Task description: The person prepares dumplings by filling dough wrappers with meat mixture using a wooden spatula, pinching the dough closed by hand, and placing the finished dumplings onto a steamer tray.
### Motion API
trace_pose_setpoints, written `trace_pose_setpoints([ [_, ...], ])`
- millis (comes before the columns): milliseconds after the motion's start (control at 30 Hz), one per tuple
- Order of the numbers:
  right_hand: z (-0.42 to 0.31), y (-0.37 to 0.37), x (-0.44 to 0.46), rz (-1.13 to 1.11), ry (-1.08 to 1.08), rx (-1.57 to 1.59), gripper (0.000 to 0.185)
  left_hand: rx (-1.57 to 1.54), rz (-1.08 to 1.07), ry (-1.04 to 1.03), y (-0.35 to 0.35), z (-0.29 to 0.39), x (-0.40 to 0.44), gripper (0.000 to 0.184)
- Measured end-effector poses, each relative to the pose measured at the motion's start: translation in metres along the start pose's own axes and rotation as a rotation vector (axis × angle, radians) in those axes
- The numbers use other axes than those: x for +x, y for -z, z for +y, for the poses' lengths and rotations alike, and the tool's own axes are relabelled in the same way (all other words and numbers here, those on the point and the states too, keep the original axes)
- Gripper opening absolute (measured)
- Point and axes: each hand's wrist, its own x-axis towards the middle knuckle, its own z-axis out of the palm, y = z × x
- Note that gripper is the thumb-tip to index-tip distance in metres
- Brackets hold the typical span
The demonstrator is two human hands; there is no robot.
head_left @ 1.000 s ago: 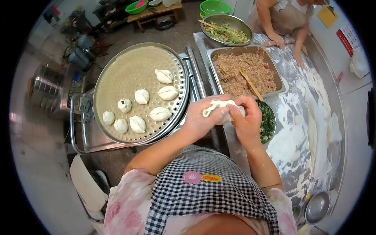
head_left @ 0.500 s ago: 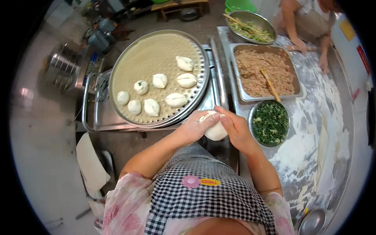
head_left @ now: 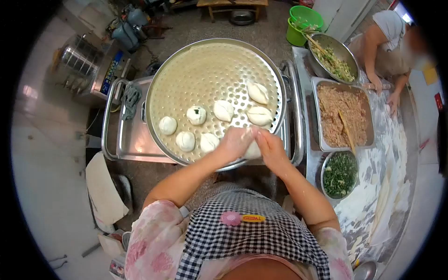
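A white stuffed bun (head_left: pixel 253 151) is held between my two hands, over the near right rim of the round perforated steamer tray (head_left: pixel 200 60). Closed around its left side is my left hand (head_left: pixel 236 143). The fingers of my right hand (head_left: pixel 272 148) pinch the dough at the top, and the fingertips of both hands meet there. Much of the bun is covered by the hands. Several shaped buns sit on the tray, among them a round bun (head_left: pixel 196 115) with a green spot on top and a pleated oval bun (head_left: pixel 259 115).
On the floured table (head_left: pixel 368 186) to the right stand a pan of minced filling (head_left: pixel 343 114), a bowl of chopped greens (head_left: pixel 339 175) and a bowl of vegetable mix (head_left: pixel 332 58). Beyond, another person's hands (head_left: pixel 385 91) hold a rolling pin. A metal cart (head_left: pixel 135 144) supports the steamer tray.
The view has swung so the tray sits more central. My hands have carried the bun from beside the tray to over its near edge, still pinching its top.
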Motion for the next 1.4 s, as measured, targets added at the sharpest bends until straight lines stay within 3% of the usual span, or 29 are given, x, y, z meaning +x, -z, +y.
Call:
trace_pose_setpoints([
  [33,0.003,-0.011,0.023,0.083,0.115,-0.058,0.031,0.108,-0.103,0.278,0.031,0.025,0.009,0.032],
  [67,-0.008,-0.013,0.046,0.08,0.09,-0.104,0.031,0.435,-0.009,0.069,0.054,0.014,0.03,0.042],
  [133,-0.026,-0.02,0.09,0.11,0.11,-0.166,0.03,0.447,0.241,-0.228,0.101,-0.02,0.067,0.055],
  [200,-0.031,-0.029,0.127,0.176,0.2,-0.199,0.029,0.098,0.38,-0.278,0.146,-0.039,0.092,0.054],
  [300,0.011,-0.045,0.168,0.245,0.362,-0.448,0.028,0.084,0.309,-0.22,0.182,-0.054,0.115,0.048],
  [367,0.022,-0.046,0.172,0.199,0.292,-0.686,0.025,0.191,0.191,-0.211,0.186,-0.054,0.122,0.045],
  [433,0.013,-0.048,0.162,0.259,0.277,-0.821,0.022,0.326,0.087,-0.278,0.19,-0.049,0.129,0.045],
  [533,0.004,-0.052,0.161,0.205,0.048,-0.861,0.017,0.418,-0.037,-0.45,0.186,-0.058,0.149,0.045],
  [667,0.027,-0.053,0.169,0.215,0.071,-0.85,0.02,0.464,-0.068,-0.723,0.174,-0.075,0.174,0.034],
  [867,0.034,-0.044,0.166,0.205,0.104,-0.81,0.02,0.214,0.032,-0.438,0.167,-0.083,0.178,0.021],
  [933,0.027,-0.043,0.161,0.241,0.171,-0.793,0.02,0.317,0.034,-0.39,0.169,-0.087,0.18,0.021],
  [1033,0.015,-0.038,0.138,0.197,-0.115,-0.89,0.041,0.367,0.018,-0.367,0.174,-0.104,0.189,0.02],
  [1067,0.022,-0.028,0.117,0.278,0.119,-0.907,0.042,0.299,0.01,-0.231,0.17,-0.09,0.184,0.02],
  [1100,0.017,-0.023,0.105,0.282,0.023,-0.779,0.043,0.369,0.012,-0.239,0.17,-0.07,0.171,0.017],
  [1133,0.001,-0.011,0.079,0.316,0.056,-0.751,0.044,0.223,-0.02,-0.193,0.175,-0.088,0.179,0.015],
  [1167,-0.003,-0.005,0.054,0.392,0.106,-0.755,0.044,0.26,-0.007,-0.042,0.176,-0.063,0.166,0.023],
  [1233,-0.021,0.018,0.002,0.354,-0.104,-0.668,0.044,0.493,0.11,-0.42,0.189,-0.081,0.176,0.035],
  [1300,0.001,0.037,-0.061,0.511,-0.048,-0.743,0.044,0.499,0.181,-0.424,0.182,-0.044,0.163,0.039],
  [1333,-0.008,0.048,-0.096,0.497,-0.219,-0.645,0.049,0.5,0.223,-0.419,0.175,-0.024,0.156,0.041],
  [1367,0.005,0.056,-0.129,0.589,-0.202,-0.687,0.045,0.45,0.22,-0.434,0.16,-0.01,0.153,0.04],
  [1400,0.028,0.065,-0.164,0.822,0.098,-0.868,0.038,0.403,0.223,-0.452,0.142,0.008,0.147,0.039],
])
